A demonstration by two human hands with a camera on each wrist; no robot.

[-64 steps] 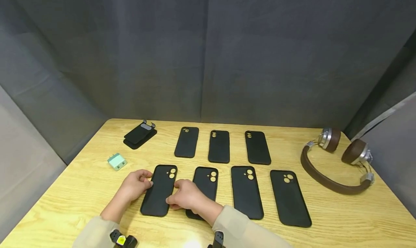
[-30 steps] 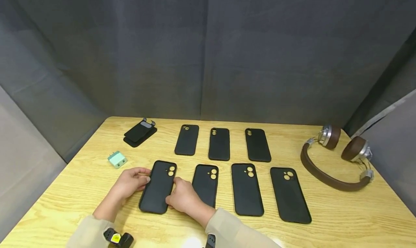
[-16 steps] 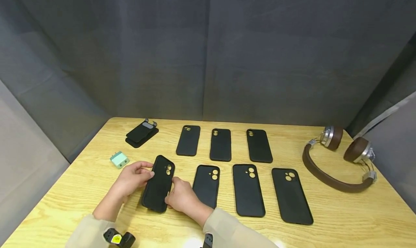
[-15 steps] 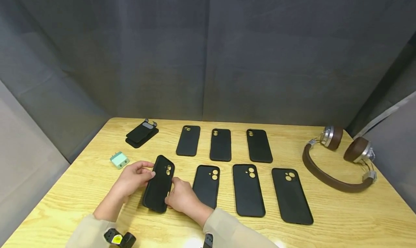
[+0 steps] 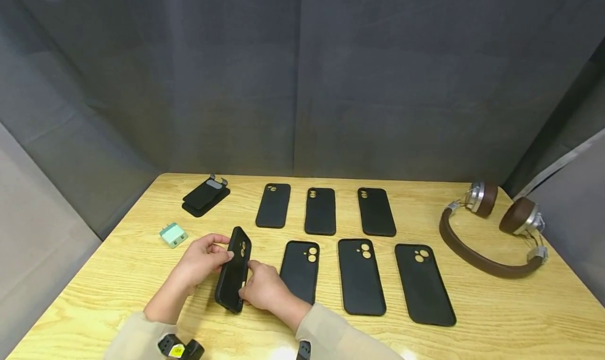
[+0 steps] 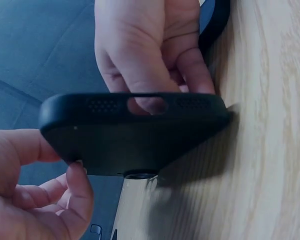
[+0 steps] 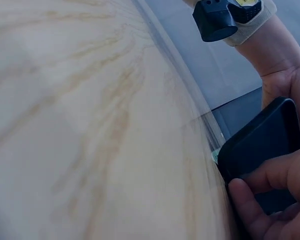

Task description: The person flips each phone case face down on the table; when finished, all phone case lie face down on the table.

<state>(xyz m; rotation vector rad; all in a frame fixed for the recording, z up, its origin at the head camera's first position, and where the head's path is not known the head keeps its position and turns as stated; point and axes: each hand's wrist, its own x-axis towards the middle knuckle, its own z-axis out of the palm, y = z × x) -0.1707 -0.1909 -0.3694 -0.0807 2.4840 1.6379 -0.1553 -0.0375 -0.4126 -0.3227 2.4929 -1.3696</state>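
In the head view, both hands hold a black phone case (image 5: 231, 273) tipped steeply up on its right long edge. My left hand (image 5: 206, 260) pinches its raised left edge between thumb and fingers. Low on the other long side, my right hand (image 5: 266, 286) grips the edge near the table. The left wrist view shows the case's bottom end (image 6: 135, 112), with a port opening and speaker holes. A second black case (image 5: 300, 271) lies flat just right of my right hand, partly hidden by it.
Two more cases (image 5: 362, 276) (image 5: 423, 284) lie in the front row. Behind are three cases (image 5: 274, 205) (image 5: 320, 211) (image 5: 376, 211). A mint charger plug (image 5: 173, 235) and a folding black stand (image 5: 206, 194) are at left, brown headphones (image 5: 491, 268) at right.
The case lay flat between the hands; its left edge has risen and it now stands steeply tilted. My left hand moved up and slightly right with that edge.
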